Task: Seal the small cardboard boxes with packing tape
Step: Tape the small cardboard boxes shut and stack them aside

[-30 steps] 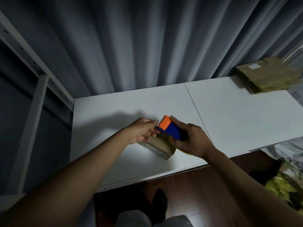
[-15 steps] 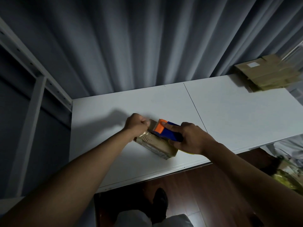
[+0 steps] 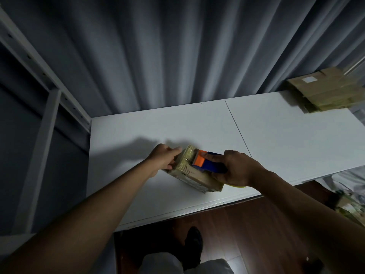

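A small cardboard box lies on a white table, close to its near edge, held between both hands. The left hand grips the box's far-left end with curled fingers, while the right hand is wrapped around an orange-and-blue tape dispenser resting on the box's top. Bare tabletop stretches behind and to the right, up to a stack of flattened cardboard at the far right corner beside the grey curtain.

Grey curtain behind white table, metal shelf frame left
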